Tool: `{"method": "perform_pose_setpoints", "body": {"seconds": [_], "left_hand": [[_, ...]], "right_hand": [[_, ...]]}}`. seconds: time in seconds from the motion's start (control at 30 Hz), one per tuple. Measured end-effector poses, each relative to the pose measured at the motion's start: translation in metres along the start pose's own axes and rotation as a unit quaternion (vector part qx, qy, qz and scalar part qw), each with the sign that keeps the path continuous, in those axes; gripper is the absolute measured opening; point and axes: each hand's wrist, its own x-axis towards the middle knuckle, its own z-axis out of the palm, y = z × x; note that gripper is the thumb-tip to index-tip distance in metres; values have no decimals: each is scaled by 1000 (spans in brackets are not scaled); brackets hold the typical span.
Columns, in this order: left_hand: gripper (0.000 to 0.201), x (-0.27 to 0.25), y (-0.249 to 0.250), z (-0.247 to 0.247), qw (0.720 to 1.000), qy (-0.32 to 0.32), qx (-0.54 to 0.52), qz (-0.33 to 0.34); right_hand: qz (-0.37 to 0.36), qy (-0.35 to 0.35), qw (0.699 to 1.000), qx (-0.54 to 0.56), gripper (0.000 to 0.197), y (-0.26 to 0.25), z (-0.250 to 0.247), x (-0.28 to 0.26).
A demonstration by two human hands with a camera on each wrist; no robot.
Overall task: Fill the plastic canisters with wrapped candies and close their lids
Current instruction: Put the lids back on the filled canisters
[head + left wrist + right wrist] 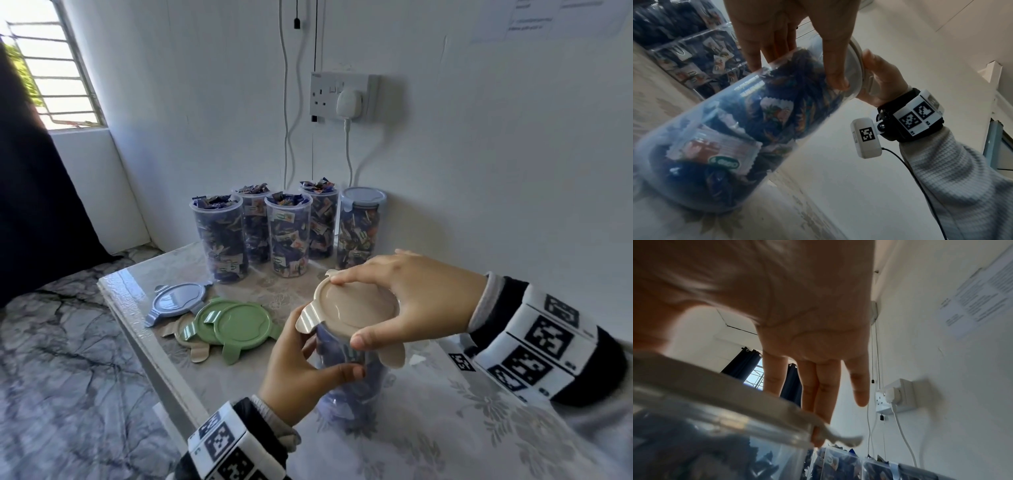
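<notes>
At the back of the patterned worktop [445, 428], against the wall, we count four clear plastic canisters heaped with wrapped candies [289, 236] and not yet lidded, and beside them a fifth already shut under a blue lid [363, 198]. Four loose round lids [219, 320], one blue, two green and one beige underneath, lie near the left edge, so we judge filling finished and most closing left.

Nearer us, our left hand [301, 370] curls its fingers and thumb around the wall of a sixth clear candy-filled canister [731, 129] just under its rim. Our right hand [411, 294] grips the beige tabbed lid [356, 305] on its mouth, fingers on the far edge, thumb on the near. Whether its side tabs are latched we cannot tell.
</notes>
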Motion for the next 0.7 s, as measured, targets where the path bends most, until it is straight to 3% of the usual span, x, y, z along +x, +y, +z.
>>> {"method": "perform_pose_setpoints", "body": {"seconds": [0.2, 0.33, 0.5, 0.7], "left_hand": [[80, -1, 0, -1, 1000, -7, -5, 8], [87, -1, -1, -1, 1000, -9, -12, 7], [92, 1, -3, 0, 1000, -4, -22, -3], [83, 1, -6, -3, 1000, -13, -19, 4]], "right_hand": [[5, -23, 1000, -7, 85, -5, -4, 0], [-21, -124, 984, 127, 90, 5, -15, 6], [-26, -219, 956, 195, 107, 8, -24, 19], [-25, -253, 965, 64, 106, -5, -30, 32]]}}
